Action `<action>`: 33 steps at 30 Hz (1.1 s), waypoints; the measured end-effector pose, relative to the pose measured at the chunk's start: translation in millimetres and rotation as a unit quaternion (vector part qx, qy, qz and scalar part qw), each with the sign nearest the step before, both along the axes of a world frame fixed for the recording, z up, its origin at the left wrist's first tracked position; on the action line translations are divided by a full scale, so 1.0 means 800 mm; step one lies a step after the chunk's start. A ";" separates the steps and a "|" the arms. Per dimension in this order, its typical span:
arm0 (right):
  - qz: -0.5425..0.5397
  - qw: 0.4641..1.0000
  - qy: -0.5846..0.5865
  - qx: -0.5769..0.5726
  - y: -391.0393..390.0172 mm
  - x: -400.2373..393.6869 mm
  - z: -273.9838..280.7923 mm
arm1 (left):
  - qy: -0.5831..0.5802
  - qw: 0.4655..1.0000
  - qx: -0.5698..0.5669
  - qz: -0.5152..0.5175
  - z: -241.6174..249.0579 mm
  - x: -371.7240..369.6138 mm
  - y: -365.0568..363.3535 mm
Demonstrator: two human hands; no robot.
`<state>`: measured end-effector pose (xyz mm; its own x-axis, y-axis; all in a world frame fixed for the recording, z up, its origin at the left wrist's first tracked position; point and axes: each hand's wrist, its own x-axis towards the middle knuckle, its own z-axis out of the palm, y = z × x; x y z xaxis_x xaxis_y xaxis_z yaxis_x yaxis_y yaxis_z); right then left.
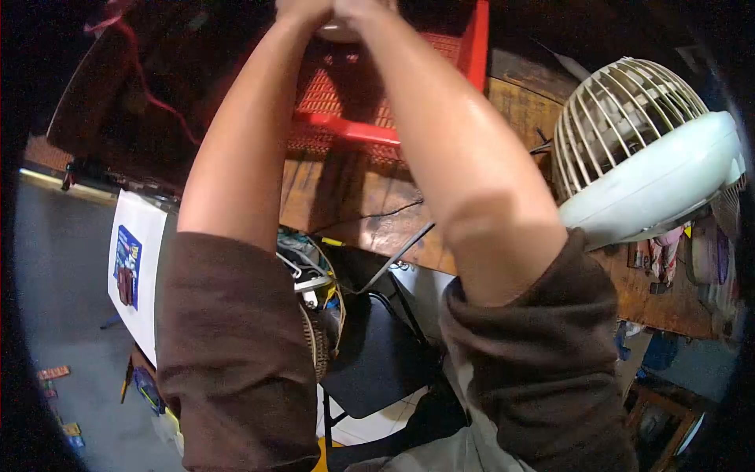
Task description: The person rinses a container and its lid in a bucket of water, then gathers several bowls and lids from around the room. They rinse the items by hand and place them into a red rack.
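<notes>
Both my arms reach forward over the table, and the top edge of the view cuts off the hands. My left hand [303, 8] and my right hand [366, 7] are close together there, with their fingers hidden. Just under them, between the wrists, shows part of a pale rounded thing [338, 33]; I cannot tell whether the hands hold it. Below the hands is a red plastic basket [354, 130] with a lattice of small openings. It rests on the wooden table [346, 185], partly behind my forearms.
A fan [649, 181] with a cage of pale bars lies on the table's right side. A thin cable crosses the tabletop. Below the near edge stands a black chair [370, 362], beside a woven basket [316, 338] of mixed items. A white printed sheet [145, 315] is at left.
</notes>
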<state>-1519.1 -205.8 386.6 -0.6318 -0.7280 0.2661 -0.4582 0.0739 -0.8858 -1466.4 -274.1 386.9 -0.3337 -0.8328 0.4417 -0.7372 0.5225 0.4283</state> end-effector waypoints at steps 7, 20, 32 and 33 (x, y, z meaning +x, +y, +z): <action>0.052 0.950 0.276 0.137 0.036 0.012 0.033 | 0.196 0.936 -0.056 -0.287 0.011 0.137 0.155; 0.144 0.927 0.292 -0.184 0.229 0.255 -0.143 | -0.064 0.951 -0.104 0.284 -0.104 0.705 0.105; 0.340 0.896 0.283 0.038 0.370 0.235 -0.255 | -0.016 0.953 0.095 0.287 -0.198 0.946 -0.061; 0.345 0.895 0.265 0.095 0.379 0.232 -0.264 | -0.251 0.839 0.062 0.479 -0.167 0.861 -0.021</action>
